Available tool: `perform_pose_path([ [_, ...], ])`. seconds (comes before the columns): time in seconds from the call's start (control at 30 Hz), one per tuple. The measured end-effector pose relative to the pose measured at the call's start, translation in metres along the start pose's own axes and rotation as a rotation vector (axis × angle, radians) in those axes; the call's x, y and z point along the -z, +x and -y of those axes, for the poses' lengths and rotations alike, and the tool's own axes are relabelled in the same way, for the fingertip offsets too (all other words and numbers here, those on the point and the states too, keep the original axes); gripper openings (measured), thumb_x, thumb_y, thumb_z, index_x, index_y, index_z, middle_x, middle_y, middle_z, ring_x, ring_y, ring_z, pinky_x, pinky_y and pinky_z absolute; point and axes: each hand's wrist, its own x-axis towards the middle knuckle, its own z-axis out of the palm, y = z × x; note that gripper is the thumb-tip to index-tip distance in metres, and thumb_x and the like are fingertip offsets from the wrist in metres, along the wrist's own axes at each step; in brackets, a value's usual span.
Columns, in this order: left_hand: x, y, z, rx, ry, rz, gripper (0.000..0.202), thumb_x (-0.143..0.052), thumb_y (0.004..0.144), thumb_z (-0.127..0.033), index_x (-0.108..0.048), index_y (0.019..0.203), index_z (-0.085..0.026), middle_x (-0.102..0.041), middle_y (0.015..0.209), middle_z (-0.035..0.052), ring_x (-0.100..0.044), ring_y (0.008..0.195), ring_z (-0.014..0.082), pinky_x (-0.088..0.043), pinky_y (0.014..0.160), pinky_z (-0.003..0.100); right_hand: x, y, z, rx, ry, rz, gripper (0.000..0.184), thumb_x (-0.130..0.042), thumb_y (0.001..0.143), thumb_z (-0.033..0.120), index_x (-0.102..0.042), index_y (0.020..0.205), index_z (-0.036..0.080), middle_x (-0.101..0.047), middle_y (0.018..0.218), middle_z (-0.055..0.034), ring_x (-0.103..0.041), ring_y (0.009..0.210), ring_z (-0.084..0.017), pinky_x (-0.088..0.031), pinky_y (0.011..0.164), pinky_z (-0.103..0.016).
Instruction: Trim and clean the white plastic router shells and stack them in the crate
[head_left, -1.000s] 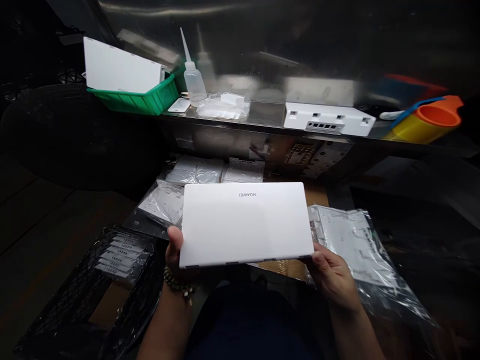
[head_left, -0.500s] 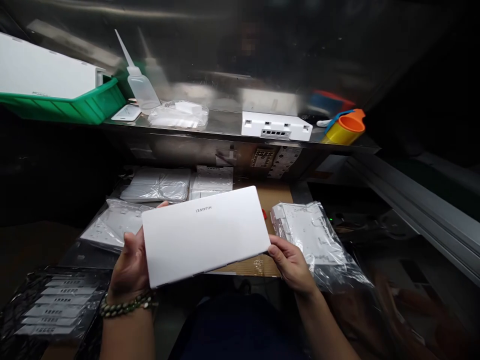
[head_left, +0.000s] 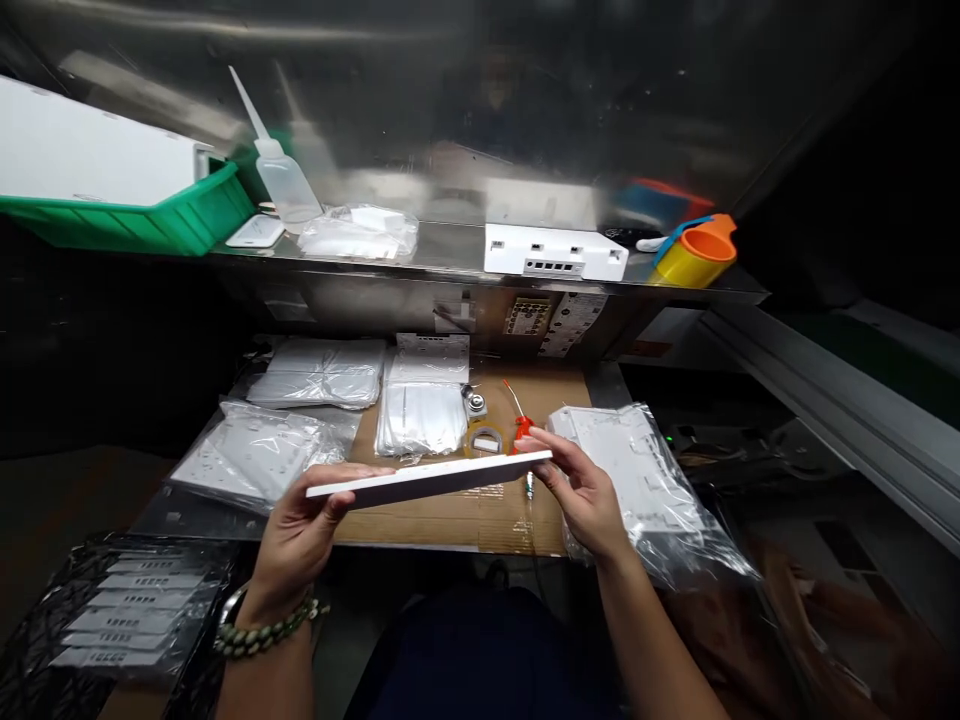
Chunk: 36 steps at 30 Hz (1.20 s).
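A white plastic cover (head_left: 435, 482) is held nearly edge-on above the bench, so its broad faces hardly show. My left hand (head_left: 311, 515) grips its left end, thumb at the near side and fingers behind. At the right end my right hand (head_left: 581, 490) pinches the corner between thumb and fingers. Behind the cover lie a red-handled screwdriver (head_left: 523, 428), partly hidden by my right fingers, and a roll of tape (head_left: 484, 438). A stack of white sleeves (head_left: 421, 418) sits just beyond the cover's middle.
Bagged white panels lie at left (head_left: 240, 455) and right (head_left: 626, 470). Slotted white parts (head_left: 124, 615) fill a dark crate at lower left. On the shelf stand a green bin (head_left: 187, 215), a squeeze bottle (head_left: 285, 185), a white router (head_left: 555, 252) and a yellow-orange tape roll (head_left: 694, 260).
The cover has been tipped from showing its broad face with HUAWEI lettering to nearly edge-on. My left hand has moved right, and more of the bench shows behind.
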Motion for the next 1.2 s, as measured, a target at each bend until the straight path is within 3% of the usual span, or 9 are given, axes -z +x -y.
perform_pose_path([
  [0.2, -0.009, 0.003, -0.012, 0.01, -0.005, 0.024, 0.016, -0.071, 0.092, -0.037, -0.077, 0.097, -0.023, -0.078, 0.096, 0.0106, -0.075, 0.093, 0.0278, -0.06, 0.092, 0.045, -0.002, -0.001, -0.013, -0.006, -0.041, -0.044, 0.027, -0.067, 0.098, 0.033, -0.072, 0.124, 0.032, -0.076, 0.12, -0.0027, -0.07, 0.116, -0.024, -0.055, 0.105, -0.041],
  [0.43, -0.001, -0.001, -0.014, 0.06, -0.02, 0.053, 0.014, -0.073, 0.091, -0.035, -0.078, 0.097, -0.024, -0.08, 0.103, 0.0113, -0.075, 0.102, 0.0297, -0.06, 0.095, 0.045, -0.009, -0.001, -0.018, 0.011, -0.033, -0.063, 0.022, -0.069, 0.096, 0.033, -0.074, 0.117, 0.031, -0.077, 0.115, -0.0025, -0.072, 0.108, -0.023, -0.059, 0.097, -0.038],
  [0.53, 0.008, -0.003, -0.019, 0.143, 0.106, 0.151, 0.024, -0.079, 0.085, -0.03, -0.08, 0.108, -0.025, -0.078, 0.117, 0.0122, -0.071, 0.115, 0.0317, -0.056, 0.103, 0.045, -0.02, 0.003, -0.022, 0.003, 0.006, 0.002, 0.02, -0.068, 0.096, 0.036, -0.076, 0.113, 0.029, -0.078, 0.111, -0.0033, -0.073, 0.101, -0.022, -0.06, 0.092, -0.035],
  [0.63, 0.022, -0.016, -0.014, 0.308, 0.248, 0.222, 0.029, -0.079, 0.085, -0.037, -0.082, 0.11, -0.023, -0.078, 0.115, 0.0131, -0.073, 0.11, 0.0336, -0.058, 0.1, 0.044, -0.032, 0.018, -0.041, -0.08, -0.065, 0.198, 0.025, -0.065, 0.097, 0.042, -0.077, 0.113, 0.027, -0.078, 0.113, -0.0041, -0.074, 0.101, -0.022, -0.059, 0.092, -0.034],
  [0.7, 0.034, -0.032, -0.005, 0.378, 0.305, 0.133, 0.029, -0.078, 0.083, -0.043, -0.084, 0.103, -0.023, -0.08, 0.106, 0.0123, -0.076, 0.1, 0.0342, -0.062, 0.09, 0.043, -0.037, 0.037, -0.065, -0.197, -0.292, 0.308, 0.029, -0.061, 0.099, 0.044, -0.076, 0.117, 0.027, -0.077, 0.119, -0.004, -0.072, 0.108, -0.022, -0.057, 0.095, -0.033],
  [0.8, 0.053, -0.06, 0.008, 0.421, 0.395, -0.097, 0.031, -0.083, 0.077, -0.048, -0.084, 0.096, -0.024, -0.081, 0.101, 0.0102, -0.077, 0.095, 0.0344, -0.064, 0.084, 0.04, -0.048, 0.071, -0.113, -0.353, -0.655, 0.281, 0.032, -0.054, 0.102, 0.036, -0.076, 0.119, 0.021, -0.076, 0.122, -0.0099, -0.07, 0.112, -0.024, -0.053, 0.098, -0.036],
  [0.97, 0.077, -0.087, 0.017, 0.37, 0.48, -0.29, 0.027, -0.086, 0.075, -0.041, -0.084, 0.096, -0.024, -0.081, 0.102, 0.0072, -0.077, 0.097, 0.0316, -0.064, 0.088, 0.035, -0.081, 0.1, -0.181, -0.39, -0.892, 0.291, 0.016, -0.071, 0.086, 0.016, -0.08, 0.098, 0.009, -0.076, 0.11, -0.0218, -0.064, 0.116, -0.033, -0.045, 0.102, -0.04],
  [1.1, 0.083, -0.09, 0.017, 0.372, 0.51, -0.405, 0.027, -0.084, 0.078, -0.04, -0.083, 0.099, -0.023, -0.082, 0.102, 0.0057, -0.078, 0.097, 0.03, -0.065, 0.086, 0.034, -0.091, 0.089, -0.197, -0.309, -0.961, 0.314, 0.015, -0.074, 0.084, 0.017, -0.079, 0.098, 0.013, -0.074, 0.113, -0.0171, -0.062, 0.115, -0.029, -0.043, 0.101, -0.035],
  [1.2, 0.083, -0.087, 0.018, 0.441, 0.551, -0.479, 0.028, -0.084, 0.079, -0.043, -0.083, 0.099, -0.023, -0.082, 0.101, 0.005, -0.078, 0.096, 0.0292, -0.066, 0.083, 0.032, -0.081, 0.085, -0.195, -0.235, -0.966, 0.262, 0.025, -0.062, 0.095, 0.028, -0.073, 0.115, 0.017, -0.07, 0.122, -0.0136, -0.062, 0.115, -0.026, -0.044, 0.098, -0.033],
])
